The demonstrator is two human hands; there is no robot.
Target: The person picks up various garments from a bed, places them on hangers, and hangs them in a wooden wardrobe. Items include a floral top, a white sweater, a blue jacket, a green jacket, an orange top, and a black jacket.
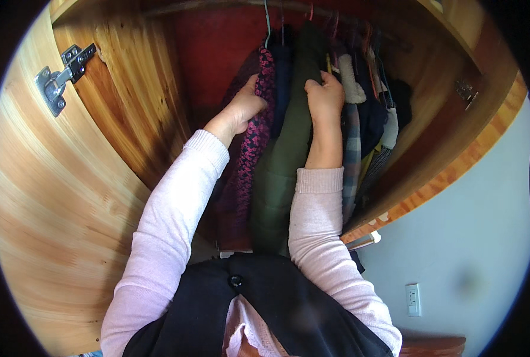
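Note:
Inside a wooden wardrobe, my left hand (245, 106) grips the edge of a dark garment with pink flowers (255, 134). Its fingers are partly hidden by the cloth. My right hand (327, 96) holds a dark green padded jacket (287, 147) by its upper right side, fingertips out of sight behind the fabric. Between these two hangs a navy garment (282, 85). Right of my right hand are a garment with a white fleece collar (352, 82) and a checked garment (352, 151).
Several hangers hang from the rail (229, 6). An open door with a metal hinge (64, 73) stands at left. At right, the other wooden door (438, 196) bears a pale handle (369, 239). A wall socket (412, 300) is at lower right.

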